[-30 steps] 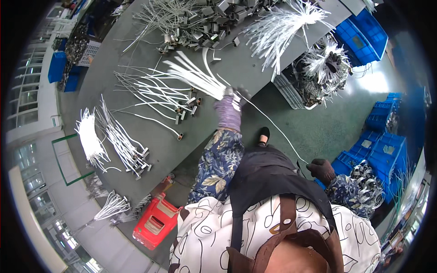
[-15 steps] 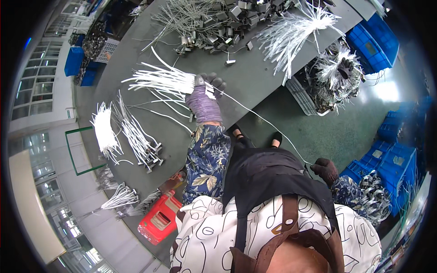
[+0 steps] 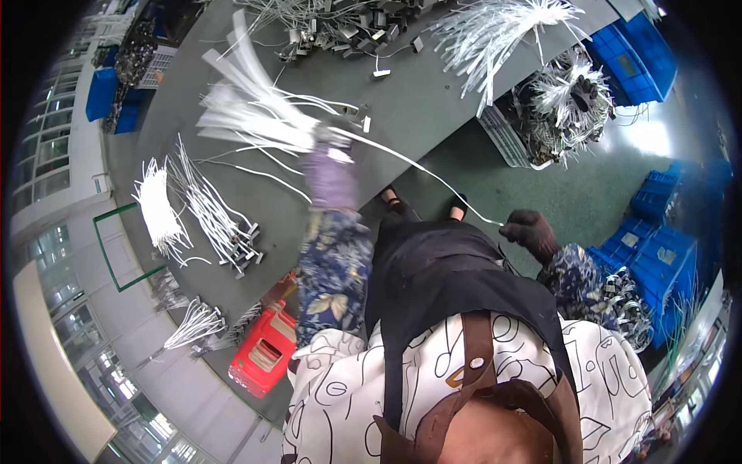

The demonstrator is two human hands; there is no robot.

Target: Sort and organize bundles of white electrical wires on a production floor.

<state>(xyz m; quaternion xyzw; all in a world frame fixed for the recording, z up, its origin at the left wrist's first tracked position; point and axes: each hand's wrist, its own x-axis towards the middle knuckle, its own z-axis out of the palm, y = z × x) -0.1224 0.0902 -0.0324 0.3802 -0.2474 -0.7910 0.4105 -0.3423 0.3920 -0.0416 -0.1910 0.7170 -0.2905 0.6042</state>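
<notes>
My left hand (image 3: 331, 172), in a purple and grey glove, is closed round a bundle of white cables (image 3: 259, 116) above the grey table. Motion smears the hand and the loose ends that fan out to its left. One white cable (image 3: 433, 176) runs from this hand across the table edge to my right hand (image 3: 530, 234). In its dark brown glove, the right hand pinches that cable's far end beside my apron. More white cables (image 3: 270, 179) with small end pieces lie on the table under and beside the bundle.
Two cable bundles (image 3: 158, 209) (image 3: 216, 209) lie on the table (image 3: 255, 290) at left. Metal-ended cables (image 3: 348, 27) are heaped at the far side, near a translucent bundle (image 3: 502, 39). Right of the table stand a full crate (image 3: 514, 143) and blue crates (image 3: 649, 255). A red container (image 3: 267, 352) sits below.
My right hand has risen toward the table with the cable end, so the cable spans a shorter distance. The left hand and bundle have moved quickly and are blurred. The whole view has shifted slightly.
</notes>
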